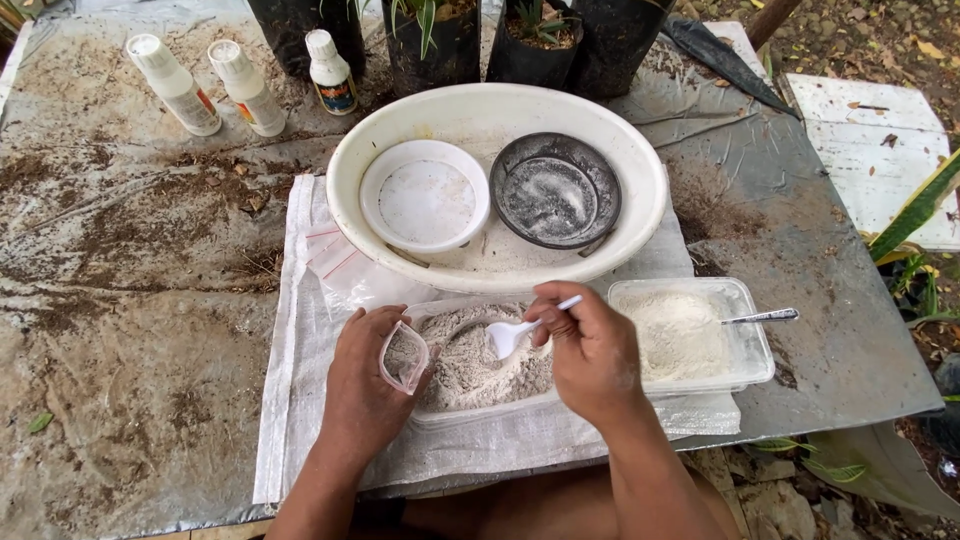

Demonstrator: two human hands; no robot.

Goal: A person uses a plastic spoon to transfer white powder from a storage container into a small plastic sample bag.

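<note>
Two hands (370, 385) w/ powder, dirty outdoor table (130, 300).

Soil-smeared grey table (130, 300) outdoors — daylight, leaf-strewn ground (870, 40) behind.

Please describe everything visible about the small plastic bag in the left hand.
The small plastic bag is clear and thin-looking, with a rounded open mouth. The left hand pinches it open and holds it tilted over the near-left edge of the clear tub of grey powder. A little grey powder shows through its side. The white plastic spoon in the right hand hangs beside its mouth, not touching it.
</note>
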